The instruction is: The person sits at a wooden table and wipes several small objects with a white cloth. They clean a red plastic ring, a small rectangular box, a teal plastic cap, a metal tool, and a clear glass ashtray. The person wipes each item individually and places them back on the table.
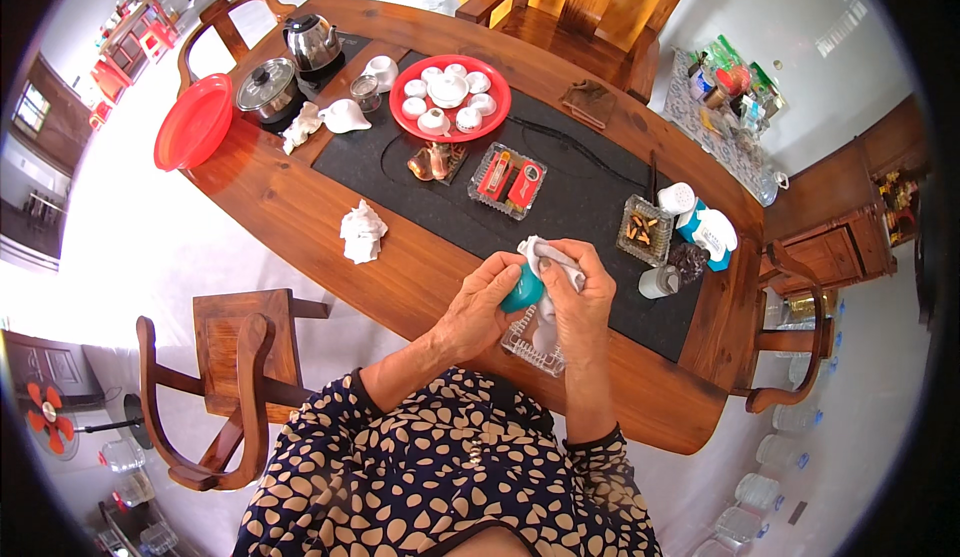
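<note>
My left hand [470,309] is closed around a smooth teal object [522,291] with a rounded edge; its exact kind is hard to make out. A crumpled white cloth [549,256] is gripped in my right hand [585,295] and presses against the teal object. Both hands are above the near edge of the wooden table [400,302]. Just beneath them sits a clear glass dish [548,360], partly hidden by the right hand and the cloth. To the left of my hands lies a crumpled white tissue [362,232].
A glass dish with red packs [508,182] and a round red tray [405,129] of white teaware lie beyond. Right are a glass ashtray [636,248] with butts and a blue-white bottle [712,233]. Pot [268,92] and kettle [313,45] stand far left. Chairs [245,347] surround the table.
</note>
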Demonstrator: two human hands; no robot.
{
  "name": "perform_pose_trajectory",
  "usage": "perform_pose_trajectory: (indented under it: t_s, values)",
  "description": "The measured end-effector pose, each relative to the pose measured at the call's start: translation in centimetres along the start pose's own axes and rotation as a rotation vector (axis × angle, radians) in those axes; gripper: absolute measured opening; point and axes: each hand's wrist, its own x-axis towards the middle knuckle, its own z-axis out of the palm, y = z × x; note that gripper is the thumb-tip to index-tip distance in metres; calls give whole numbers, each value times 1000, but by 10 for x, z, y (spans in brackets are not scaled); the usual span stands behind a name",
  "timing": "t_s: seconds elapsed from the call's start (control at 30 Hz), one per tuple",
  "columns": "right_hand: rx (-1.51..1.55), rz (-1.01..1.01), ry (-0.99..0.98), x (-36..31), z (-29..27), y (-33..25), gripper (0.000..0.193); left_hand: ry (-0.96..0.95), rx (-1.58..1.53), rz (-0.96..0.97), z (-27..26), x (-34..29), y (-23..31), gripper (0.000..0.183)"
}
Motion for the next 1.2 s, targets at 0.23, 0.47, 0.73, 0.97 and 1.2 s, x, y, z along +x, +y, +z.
perform_pose_trajectory:
  t_s: [0.23, 0.47, 0.73, 0.97, 1.2]
  values:
    - [-139, -286, 6, -25, 8, 11, 16, 171, -16, 22, 3, 4, 3, 12]
    - [-114, -198, 153, -16, 11, 17, 13, 58, 34, -51, -3, -4, -10, 15]
    - [-277, -265, 317, -18, 36, 23, 20, 79, 263, 25, 4, -6, -9, 31]
    - [-371, -408, 302, -27, 50, 33, 20, 164, 123, 117, -13, -3, -14, 29]
    - [-428, -557, 227, -42, 53, 29, 23, 264, -150, -22, -7, -4, -4, 38]
